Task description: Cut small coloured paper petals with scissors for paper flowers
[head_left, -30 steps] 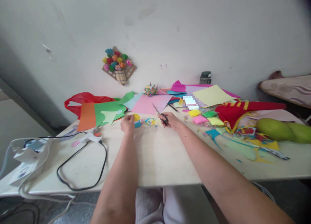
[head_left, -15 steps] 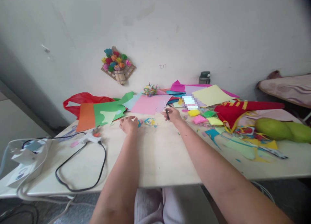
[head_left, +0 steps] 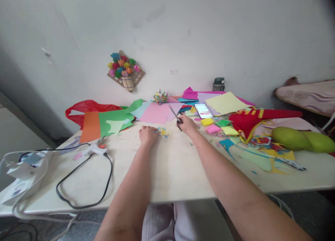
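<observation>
In my right hand (head_left: 187,125) I hold a pair of scissors (head_left: 175,114), its slightly parted blades pointing up and left over the pink paper (head_left: 154,112). My left hand (head_left: 148,134) rests low on the table with loosely bent fingers. Its fingertips are at the left edge of a small heap of blue and yellow paper scraps (head_left: 164,132), and it does not appear to grip anything. The heap lies between my two hands.
Green paper (head_left: 112,118), orange paper (head_left: 90,126) and a red plastic bag (head_left: 75,110) lie at left. A black cable (head_left: 108,183) loops on the table. At right are a phone (head_left: 204,111), small coloured packets (head_left: 213,128), red cloth (head_left: 243,124) and green fruit (head_left: 290,138).
My left hand has moved right, and the blue scrap beside it now lies against the yellow scraps. The scissors have tilted further left in my right hand.
</observation>
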`<state>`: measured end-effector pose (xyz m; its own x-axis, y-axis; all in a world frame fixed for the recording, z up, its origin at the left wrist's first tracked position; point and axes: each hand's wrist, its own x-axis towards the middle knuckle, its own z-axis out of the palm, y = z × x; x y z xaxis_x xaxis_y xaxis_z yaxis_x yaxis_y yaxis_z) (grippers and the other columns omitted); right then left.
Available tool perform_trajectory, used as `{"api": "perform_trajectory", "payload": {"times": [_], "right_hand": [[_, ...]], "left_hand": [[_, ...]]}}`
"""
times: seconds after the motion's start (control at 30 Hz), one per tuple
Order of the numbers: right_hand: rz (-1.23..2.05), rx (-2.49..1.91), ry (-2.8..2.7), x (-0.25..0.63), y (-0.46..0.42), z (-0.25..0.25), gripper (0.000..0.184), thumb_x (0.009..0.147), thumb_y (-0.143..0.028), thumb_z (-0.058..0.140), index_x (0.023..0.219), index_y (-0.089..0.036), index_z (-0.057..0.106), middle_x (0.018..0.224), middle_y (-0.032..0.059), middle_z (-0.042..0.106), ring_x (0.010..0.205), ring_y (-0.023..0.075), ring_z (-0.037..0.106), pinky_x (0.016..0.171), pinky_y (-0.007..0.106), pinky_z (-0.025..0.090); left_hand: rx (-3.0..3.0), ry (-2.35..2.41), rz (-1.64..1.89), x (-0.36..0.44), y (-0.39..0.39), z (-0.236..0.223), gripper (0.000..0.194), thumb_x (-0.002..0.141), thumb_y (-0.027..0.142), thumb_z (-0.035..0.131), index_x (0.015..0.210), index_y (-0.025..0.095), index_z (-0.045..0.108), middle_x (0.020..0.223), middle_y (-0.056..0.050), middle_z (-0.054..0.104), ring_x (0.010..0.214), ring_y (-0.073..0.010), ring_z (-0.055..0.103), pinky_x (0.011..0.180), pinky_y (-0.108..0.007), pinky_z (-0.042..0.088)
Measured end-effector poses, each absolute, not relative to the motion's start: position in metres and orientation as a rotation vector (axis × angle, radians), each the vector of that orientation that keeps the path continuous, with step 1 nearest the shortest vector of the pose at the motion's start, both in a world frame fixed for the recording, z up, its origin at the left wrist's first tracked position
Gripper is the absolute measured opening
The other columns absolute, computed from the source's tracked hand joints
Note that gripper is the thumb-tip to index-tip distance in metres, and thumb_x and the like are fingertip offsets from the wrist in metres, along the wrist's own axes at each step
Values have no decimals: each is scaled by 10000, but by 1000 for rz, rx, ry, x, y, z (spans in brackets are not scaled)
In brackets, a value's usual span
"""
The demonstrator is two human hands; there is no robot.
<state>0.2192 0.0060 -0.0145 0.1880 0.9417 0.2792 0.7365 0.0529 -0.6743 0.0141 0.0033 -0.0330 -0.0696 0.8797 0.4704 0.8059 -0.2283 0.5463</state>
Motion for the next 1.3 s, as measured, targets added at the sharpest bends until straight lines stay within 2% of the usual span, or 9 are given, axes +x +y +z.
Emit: {"api": "perform_trajectory", "payload": {"times": [0.13,0.33,0.57,0.7,0.87,0.97,1.07,1.2,1.3], "right_hand": [[248,-1732,-1856,211,1,-15,287,710,-324,617,994,-283,606,931,17,677,872,214,600,652,267,400],[51,-1694,-2169,196,-2,-25,299,771,-318,536,1065,-288,584,919,11,679,847,184,613,662,248,392],[-109,-1656,-2244,193,0,-28,301,780,-297,525,1076,-279,578,918,34,673,823,190,619,648,248,380],[-97,-1630,-2222,194,4,-31,287,775,-303,536,1057,-278,583,894,24,681,816,193,622,646,249,383],[-71,-1638,-2149,193,9,-36,274,762,-273,548,1031,-285,597,874,30,687,808,198,627,663,264,399],[23,-1645,-2035,194,13,-38,259,753,-275,553,1007,-284,608,867,30,687,820,209,626,669,281,415],[249,-1571,-1836,196,19,-39,247,701,-270,608,948,-266,611,842,17,683,818,208,620,652,282,433],[788,-1291,-1472,202,24,-38,302,596,-223,688,869,-198,563,670,-10,628,607,149,588,548,248,446],[1040,-1131,-1285,204,22,-35,342,545,-210,711,834,-172,532,581,-43,569,487,108,526,493,232,432]], "left_hand": [[2121,1992,1074,15,2,-31,121,585,330,699,656,234,712,764,-115,673,977,-324,477,908,-441,282],[2243,2155,725,17,0,-30,294,694,445,580,855,247,725,917,-88,678,1007,-291,477,885,-425,286],[2262,2157,744,20,-1,-32,306,694,461,576,861,252,724,950,-86,676,1002,-281,492,888,-415,282],[2238,2181,801,19,-1,-31,287,707,424,566,867,244,724,993,-97,667,1017,-292,483,886,-424,279],[2253,2161,774,19,1,-34,271,699,401,572,847,238,729,940,-105,677,995,-308,493,875,-439,282],[2263,2135,828,20,1,-35,279,706,400,568,865,237,729,925,-110,679,996,-314,493,888,-452,277],[2265,2072,934,21,1,-35,269,719,389,567,882,246,727,934,-94,683,1006,-303,493,921,-448,267],[2236,1955,1065,24,1,-33,270,762,396,536,888,254,728,929,-70,691,1006,-275,507,934,-408,292],[2204,1882,1104,26,2,-32,302,786,430,508,876,249,732,910,-66,697,1006,-263,518,920,-382,323]]}}
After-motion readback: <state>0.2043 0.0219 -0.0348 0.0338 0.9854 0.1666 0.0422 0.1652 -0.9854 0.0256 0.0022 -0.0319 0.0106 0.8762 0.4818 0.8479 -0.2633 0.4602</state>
